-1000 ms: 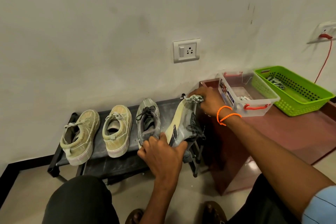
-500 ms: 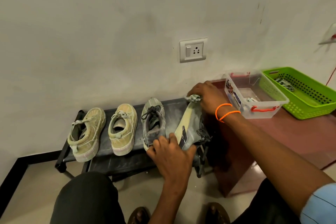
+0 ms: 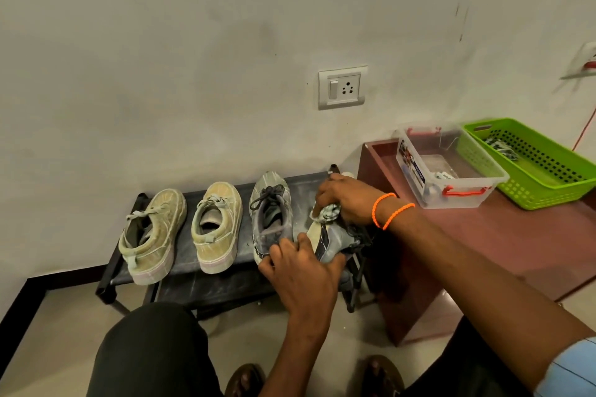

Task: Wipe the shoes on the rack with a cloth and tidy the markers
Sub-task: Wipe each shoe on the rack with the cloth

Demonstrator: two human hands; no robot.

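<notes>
A black shoe rack point(image 3: 206, 280) against the wall carries two beige sneakers point(image 3: 151, 235) point(image 3: 216, 225) and an upright grey sneaker point(image 3: 271, 216). A second grey sneaker point(image 3: 332, 240) is tipped on its side at the rack's right end, its pale sole facing left. My left hand point(image 3: 301, 271) grips its heel end. My right hand point(image 3: 346, 200) holds a bunched grey-white cloth point(image 3: 326, 213) and presses it on the sneaker's upper edge near the toe. The markers cannot be made out.
A dark red low table point(image 3: 516, 242) stands right of the rack. On it sit a clear plastic box point(image 3: 451, 200) with red handles and a green perforated basket point(image 3: 548, 190). A wall socket point(image 3: 342, 88) is above the rack. My knees and sandalled feet are at the bottom.
My right hand with the cloth has slid from the sneaker's toe tip back toward me along its edge. My left hand keeps its grip on the heel.
</notes>
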